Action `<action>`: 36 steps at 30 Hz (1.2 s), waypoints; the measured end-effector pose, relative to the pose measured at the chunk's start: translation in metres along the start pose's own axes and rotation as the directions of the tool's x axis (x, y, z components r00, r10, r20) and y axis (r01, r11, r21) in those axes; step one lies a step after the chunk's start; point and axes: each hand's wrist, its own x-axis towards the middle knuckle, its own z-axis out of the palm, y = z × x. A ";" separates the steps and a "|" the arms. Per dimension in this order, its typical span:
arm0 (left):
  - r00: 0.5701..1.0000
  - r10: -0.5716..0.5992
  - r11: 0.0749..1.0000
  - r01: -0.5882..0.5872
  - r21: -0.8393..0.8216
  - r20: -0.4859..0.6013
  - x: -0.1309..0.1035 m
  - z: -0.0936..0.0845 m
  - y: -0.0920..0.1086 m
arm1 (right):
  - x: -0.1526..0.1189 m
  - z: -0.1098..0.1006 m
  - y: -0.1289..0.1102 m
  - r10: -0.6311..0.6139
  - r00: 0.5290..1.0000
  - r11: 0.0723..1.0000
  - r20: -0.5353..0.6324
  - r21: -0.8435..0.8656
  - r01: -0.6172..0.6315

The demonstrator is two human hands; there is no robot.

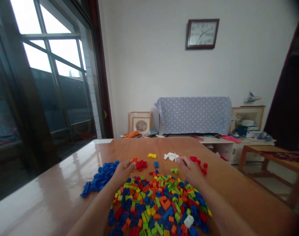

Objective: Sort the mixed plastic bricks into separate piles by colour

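Observation:
My left hand (pixel 126 168) is closed beside a small pile of red bricks (pixel 141 164), between it and a heap of blue bricks (pixel 103 177); what its fingers hold, if anything, is too small to tell. At the right edge of the white bricks (pixel 171 156), my right hand (pixel 187 165) has its fingertips pressed together, their contents unclear. Between my forearms lies a large heap of mixed coloured bricks (pixel 156 206). Small groups of yellow bricks (pixel 152 155), blue pieces (pixel 156 165) and green bricks (pixel 174 170) sit beyond it.
More red bricks (pixel 200 165) lie right of my right hand on the brown table (pixel 228 186). Behind the table stand a low white cabinet (pixel 225 149) and a cloth-covered object (pixel 195 114). A wooden stool (pixel 274 154) is at the right.

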 end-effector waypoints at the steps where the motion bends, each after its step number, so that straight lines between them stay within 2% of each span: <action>1: 1.000 -0.010 1.000 0.010 0.030 -0.008 0.001 -0.001 -0.001 | 0.001 0.006 0.003 -0.062 0.998 0.996 -0.033 -0.069 0.059; 2: 1.000 -0.018 0.998 0.019 0.058 -0.023 0.002 -0.002 -0.002 | 0.000 0.011 0.006 -0.119 0.992 0.985 -0.038 -0.130 0.113; 4: 0.997 -0.025 0.995 0.031 0.090 -0.071 0.005 -0.003 -0.004 | -0.006 0.019 0.014 -0.195 0.979 0.955 0.055 -0.218 0.203; 6: 0.994 -0.032 0.992 0.044 0.115 -0.103 0.008 -0.003 -0.005 | -0.014 0.023 0.020 -0.227 0.961 0.930 0.157 -0.259 0.262; 8: 0.993 -0.051 0.983 0.069 0.168 -0.108 0.013 -0.002 -0.005 | -0.019 0.024 0.022 -0.247 0.948 0.917 0.202 -0.268 0.296; 13: 0.991 -0.093 0.951 0.116 0.287 -0.092 0.022 -0.006 0.000 | -0.019 0.018 0.020 -0.307 0.940 0.902 0.148 -0.272 0.337; 18: 0.993 -0.100 0.918 0.116 0.380 -0.061 0.034 -0.019 0.001 | -0.015 0.011 0.021 -0.328 0.939 0.888 0.103 -0.306 0.344; 25: 0.992 -0.129 0.845 0.115 0.522 -0.008 0.060 -0.034 -0.012 | -0.013 0.005 0.021 -0.365 0.928 0.859 0.076 -0.358 0.367; 36: 0.969 -0.230 0.736 0.116 0.667 0.085 0.095 -0.024 -0.043 | -0.006 0.006 0.029 -0.327 0.939 0.840 0.106 -0.423 0.340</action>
